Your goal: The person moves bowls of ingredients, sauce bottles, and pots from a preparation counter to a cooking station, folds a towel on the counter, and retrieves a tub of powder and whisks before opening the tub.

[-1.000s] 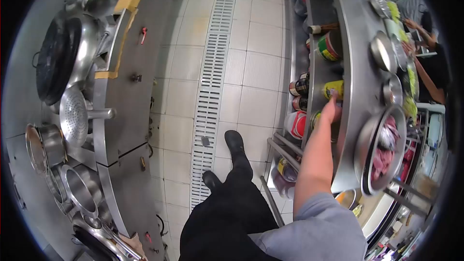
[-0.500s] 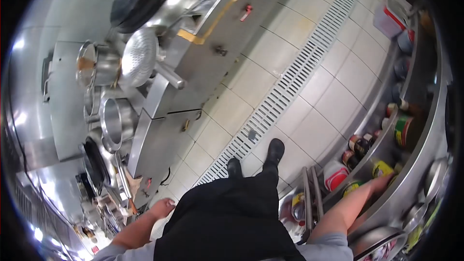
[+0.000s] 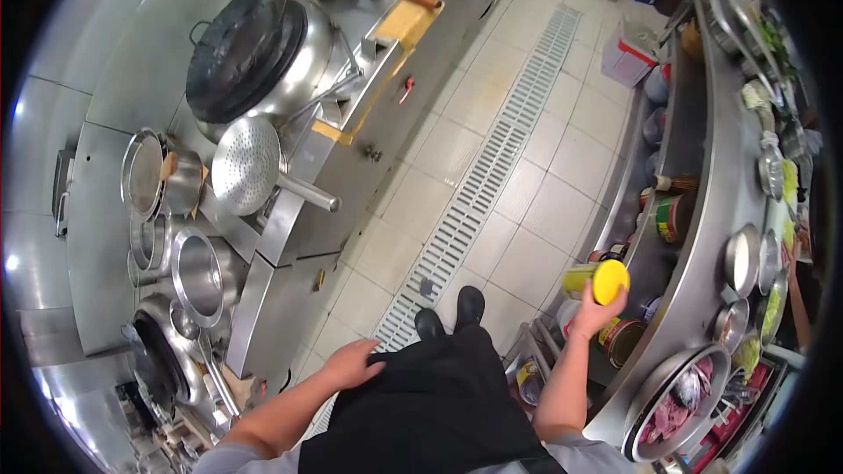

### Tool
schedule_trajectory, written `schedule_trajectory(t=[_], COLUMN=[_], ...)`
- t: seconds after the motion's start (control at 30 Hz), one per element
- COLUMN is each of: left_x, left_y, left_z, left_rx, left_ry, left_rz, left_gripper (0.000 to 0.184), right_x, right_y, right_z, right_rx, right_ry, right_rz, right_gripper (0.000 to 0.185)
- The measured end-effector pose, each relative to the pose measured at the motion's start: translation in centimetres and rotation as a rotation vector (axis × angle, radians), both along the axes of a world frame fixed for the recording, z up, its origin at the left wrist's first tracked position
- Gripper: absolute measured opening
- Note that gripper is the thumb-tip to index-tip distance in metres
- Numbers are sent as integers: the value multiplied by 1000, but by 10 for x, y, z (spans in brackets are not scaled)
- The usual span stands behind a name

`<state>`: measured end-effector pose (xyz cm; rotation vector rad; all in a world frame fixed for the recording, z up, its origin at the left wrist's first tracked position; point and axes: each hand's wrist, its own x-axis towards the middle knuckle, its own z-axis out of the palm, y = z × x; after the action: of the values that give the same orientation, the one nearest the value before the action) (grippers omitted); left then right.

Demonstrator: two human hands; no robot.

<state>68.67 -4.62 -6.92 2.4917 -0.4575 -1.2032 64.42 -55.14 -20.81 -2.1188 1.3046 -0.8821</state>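
Note:
My right hand (image 3: 601, 309) is wrapped round a yellow container with a yellow lid (image 3: 611, 283), held in front of the under-counter shelf (image 3: 648, 298). Just below that hand, a large tin with a green and red label (image 3: 622, 341) stands on the shelf. Another labelled tin (image 3: 674, 218) sits farther along it. My left hand (image 3: 353, 363) is beside the black apron (image 3: 421, 395), its fingers loosely curled and partly turned from view.
Stove with wok (image 3: 303, 61), perforated ladle (image 3: 246, 167) and pots on the left. Floor drain (image 3: 492, 167) runs up the middle. A steel counter at right bears bowls and a basin of meat (image 3: 676, 404). A co-worker's arm (image 3: 799, 298) shows at far right.
My right hand has come out of the shelf with the yellow container. My left hand has come into view and moved up beside the apron. The camera view has rotated.

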Motion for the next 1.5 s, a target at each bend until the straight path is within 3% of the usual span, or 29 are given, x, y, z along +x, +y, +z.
schedule_trajectory(t=[0.17, 0.27, 0.3, 0.37, 0.43, 0.5, 0.6, 0.67, 0.77, 1.0, 1.07, 1.13, 1.2, 1.23, 1.27, 1.3, 1.33, 1.4, 1.5], left_x=[117, 170, 180, 206, 224, 236, 251, 260, 262, 259, 246, 242, 232, 218, 207, 195, 178, 136, 61], left_y=[-149, -212, -228, -251, -272, -289, -315, -322, -312, -282, -267, -257, -246, -230, -216, -209, -193, -152, -92], left_z=[30, 56, 69, 84, 59, 41, 24, 24, 3, -27, -22, -1, 33, 37, 50, 72, 82, 100, 116], left_rx=[-488, -625, -655, -729, -814, -852, -830, -737, -574, -504, -455, -390, -365, -311, -323, -279, -331, -393, -402], left_ry=[-243, -400, -333, 36, 8, 8, 220, 210, 184, 84, -3, -53, -77, -129, -142, -118, -177, -278, -387], left_rz=[-212, -247, -296, 51, 126, 177, 419, 411, 318, 434, 555, 465, 595, 609, 663, 707, 732, 786, 907], left_gripper=[101, 123, 123, 123, 111, 104, 89, 86, 84, 99, 103, 110, 116, 117, 116, 115, 114, 114, 113], right_x=[46, 94, 107, 143, 186, 223, 265, 271, 290, 246, 264, 269, 262, 271, 279, 271, 264, 278, 279], right_y=[62, 80, 78, 66, 33, -11, -125, -234, -315, -410, -365, -336, -296, -258, -200, -187, -175, -64, 28], right_z=[101, 166, 176, 186, 188, 158, 68, -17, -24, -151, -103, -112, -117, -99, -57, -81, -100, 3, 68], right_rx=[435, 718, 724, 624, 557, 910, 818, 115, 376, 409, 534, 604, 666, 681, 756, 774, 740, 903, 912], right_ry=[-234, -545, -488, -425, -402, -545, -207, 213, 665, 747, 598, 218, -9, -60, -70, -223, -222, -137, -186], right_rz=[504, 887, 983, 1000, 1221, 1298, 528, 215, -234, -288, -326, -378, -138, -163, -27, -62, 125, 190, 478], right_gripper=[96, 111, 115, 114, 114, 104, 82, 82, 92, 93, 98, 87, 64, 60, 67, 69, 71, 69, 68])
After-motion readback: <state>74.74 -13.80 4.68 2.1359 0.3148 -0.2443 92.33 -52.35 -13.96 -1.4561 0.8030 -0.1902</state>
